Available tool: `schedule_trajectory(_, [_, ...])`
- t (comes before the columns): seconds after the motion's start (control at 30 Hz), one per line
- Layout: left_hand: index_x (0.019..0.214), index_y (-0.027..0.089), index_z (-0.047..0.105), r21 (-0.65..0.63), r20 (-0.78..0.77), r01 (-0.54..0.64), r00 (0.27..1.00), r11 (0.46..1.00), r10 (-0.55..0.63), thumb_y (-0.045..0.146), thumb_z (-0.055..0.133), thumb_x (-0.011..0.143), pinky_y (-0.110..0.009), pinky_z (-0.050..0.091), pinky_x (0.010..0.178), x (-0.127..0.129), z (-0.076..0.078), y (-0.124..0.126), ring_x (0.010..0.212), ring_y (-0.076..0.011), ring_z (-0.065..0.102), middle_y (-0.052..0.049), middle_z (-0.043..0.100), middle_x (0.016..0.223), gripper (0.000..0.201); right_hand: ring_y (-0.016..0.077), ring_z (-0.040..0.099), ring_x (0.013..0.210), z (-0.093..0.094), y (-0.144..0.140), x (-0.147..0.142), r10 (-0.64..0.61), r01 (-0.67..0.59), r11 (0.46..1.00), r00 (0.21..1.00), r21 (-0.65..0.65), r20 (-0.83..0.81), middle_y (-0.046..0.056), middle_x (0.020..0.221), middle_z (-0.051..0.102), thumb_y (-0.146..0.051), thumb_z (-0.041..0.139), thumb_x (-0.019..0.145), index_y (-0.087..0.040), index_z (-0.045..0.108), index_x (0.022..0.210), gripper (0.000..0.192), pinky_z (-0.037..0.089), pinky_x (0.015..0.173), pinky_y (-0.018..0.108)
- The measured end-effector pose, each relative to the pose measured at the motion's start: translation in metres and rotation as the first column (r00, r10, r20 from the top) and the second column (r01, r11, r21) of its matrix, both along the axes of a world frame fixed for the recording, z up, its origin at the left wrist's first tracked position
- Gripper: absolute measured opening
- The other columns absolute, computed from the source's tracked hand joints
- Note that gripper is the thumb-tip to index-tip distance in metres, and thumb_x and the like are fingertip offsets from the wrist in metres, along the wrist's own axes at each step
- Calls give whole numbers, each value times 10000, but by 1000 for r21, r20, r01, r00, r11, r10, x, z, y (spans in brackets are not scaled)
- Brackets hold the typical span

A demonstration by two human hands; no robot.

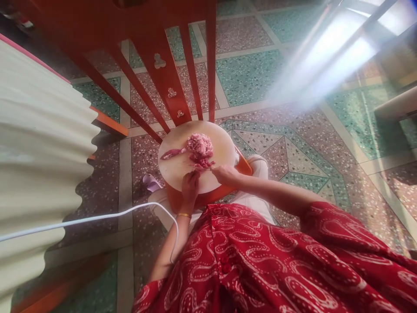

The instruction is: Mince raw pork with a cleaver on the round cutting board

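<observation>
The left hand (190, 186) pinched a small piece at the near edge of the raw meat (200, 150); the right hand (224, 174) was clenched on something thin beside it, too small to identify. The meat looked soft, wet and slippery, best pinned flat under fingertips. It lay mid-board on the round cutting board (176, 169), set on an orange chair (169, 65) over terrazzo floor (293, 143).

2 hands (190, 186) (224, 174), 1 cutting board (176, 167), 1 meat pile (199, 145), 1 meat strip (172, 153)
</observation>
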State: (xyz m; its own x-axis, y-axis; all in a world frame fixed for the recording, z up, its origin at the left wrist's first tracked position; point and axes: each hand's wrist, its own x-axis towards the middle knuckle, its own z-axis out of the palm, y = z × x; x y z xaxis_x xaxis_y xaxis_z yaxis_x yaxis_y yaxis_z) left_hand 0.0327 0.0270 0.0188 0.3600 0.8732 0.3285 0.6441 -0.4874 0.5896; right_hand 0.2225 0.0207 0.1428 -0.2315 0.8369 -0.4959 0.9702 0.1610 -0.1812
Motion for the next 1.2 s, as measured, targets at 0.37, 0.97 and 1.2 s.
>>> schedule_trajectory(0.37, [1053, 178, 596, -26, -22, 0, 1000, 1000, -1, 205, 419, 892, -422, 422, 910, 3, -7, 3, 1014, -238, 534, -113, 619, 1045, 241, 241, 665, 769, -3, -17, -8, -4, 7, 996, 999, -94, 35, 100, 780, 662, -174, 321, 923, -185, 458, 1161, 274, 485, 601, 309])
schedule_trajectory(0.97, [1018, 246, 608, -156, 52, -33, 998, 987, 42, 322, 466, 864, -481, 407, 948, -2, -18, 4, 1070, -275, 507, -100, 614, 1057, 223, 231, 652, 829, -23, 16, -31, 82, -84, 996, 995, -21, -58, 134, 917, 664, -158, 312, 910, -149, 331, 1333, 424, 490, 654, 309])
schedule_trajectory(1.2, [1005, 227, 605, -134, 58, -22, 998, 991, 30, 329, 454, 877, -457, 424, 912, -2, -14, 3, 1028, -257, 519, -117, 602, 1035, 223, 252, 654, 804, -14, 5, 7, 24, -23, 999, 999, -40, 26, 126, 860, 664, -136, 316, 895, -154, 408, 1290, 406, 477, 608, 309])
